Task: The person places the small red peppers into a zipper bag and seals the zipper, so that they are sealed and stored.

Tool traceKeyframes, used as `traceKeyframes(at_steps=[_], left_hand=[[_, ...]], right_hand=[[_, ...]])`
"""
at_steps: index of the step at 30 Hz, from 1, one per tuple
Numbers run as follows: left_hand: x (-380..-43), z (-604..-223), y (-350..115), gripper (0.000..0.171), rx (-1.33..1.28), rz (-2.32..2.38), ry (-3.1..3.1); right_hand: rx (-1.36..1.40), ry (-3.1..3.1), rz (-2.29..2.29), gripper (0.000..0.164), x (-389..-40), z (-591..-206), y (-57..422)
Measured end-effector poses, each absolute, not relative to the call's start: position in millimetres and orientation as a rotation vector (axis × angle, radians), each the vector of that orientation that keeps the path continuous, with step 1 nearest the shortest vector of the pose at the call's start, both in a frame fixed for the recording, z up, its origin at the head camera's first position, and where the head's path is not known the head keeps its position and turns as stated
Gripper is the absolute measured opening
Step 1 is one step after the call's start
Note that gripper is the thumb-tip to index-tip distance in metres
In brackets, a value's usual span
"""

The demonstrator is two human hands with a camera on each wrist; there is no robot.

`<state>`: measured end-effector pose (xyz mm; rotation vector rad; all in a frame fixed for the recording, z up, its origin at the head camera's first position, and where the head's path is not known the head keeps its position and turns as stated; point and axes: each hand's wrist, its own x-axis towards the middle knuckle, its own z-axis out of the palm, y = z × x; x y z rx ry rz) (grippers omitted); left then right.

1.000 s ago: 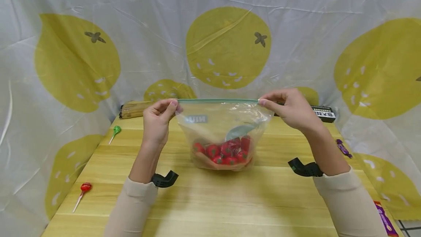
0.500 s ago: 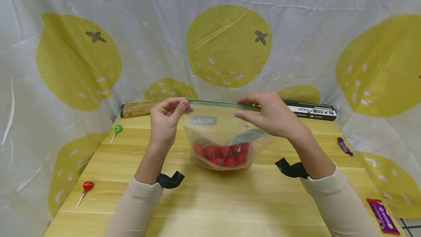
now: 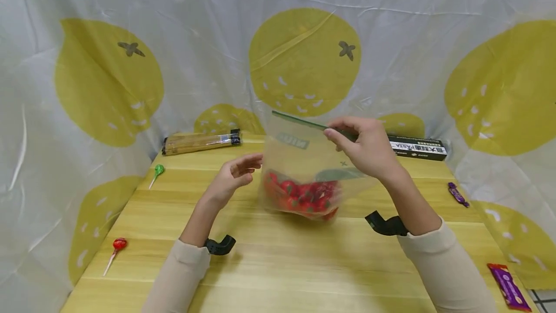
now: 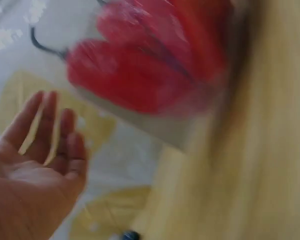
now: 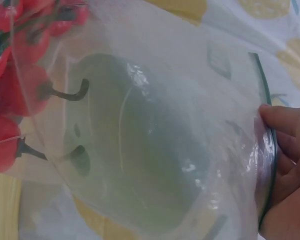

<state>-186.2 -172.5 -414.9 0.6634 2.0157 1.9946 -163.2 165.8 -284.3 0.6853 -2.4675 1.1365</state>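
A clear zip-lock bag (image 3: 286,158) with a green zip edge hangs tilted over the middle of the table, its left corner higher than the right. Red peppers (image 3: 304,197) with green stems lie heaped in its bottom; the left wrist view shows several peppers (image 4: 135,75) close up, blurred. My right hand (image 3: 367,151) pinches the zip edge right of its middle, and in the right wrist view thumb and fingers (image 5: 285,117) hold that edge. Beside the bag's left side, my left hand (image 3: 230,175) holds nothing, fingers extended with the palm facing the bag.
Behind the bag lie a long brown package (image 3: 200,142) at left and a black pasta box (image 3: 417,148) at right. A green lollipop (image 3: 159,170) and a red lollipop (image 3: 119,244) are on the left. On the right lie a purple wrapped candy (image 3: 457,193) and a purple-red packet (image 3: 509,286).
My left hand has let go of the bag's left corner and dropped lower. The right hand slid inward along the zip edge, and the bag has tipped, its left corner rising.
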Motion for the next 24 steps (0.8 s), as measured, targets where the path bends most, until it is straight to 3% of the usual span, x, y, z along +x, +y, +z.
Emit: traceKeyframes(at_steps=[6,12,15,18,24], left_hand=[[-206,-465,-180,0.072,0.562,1.538,2.175],[-213,-486,-174,0.044,0.453,1.410,2.351],[-212,-485,-179,0.031,0.377,1.520,2.342],[-212,-479,-191,0.030,0.359,1.699,2.295],[-206,-436,-213,0.025,0.433,2.092,2.193]], right_hand=[[0.620,-2.426,1.158,0.020,-162,-288,176],[0.594,-2.389,1.179,0.018,-159,-288,179],[0.561,-2.347,1.243,0.017,-157,-287,185],[0.523,-2.292,1.345,0.015,-153,-286,194],[0.445,-2.235,1.515,0.017,-145,-294,215]])
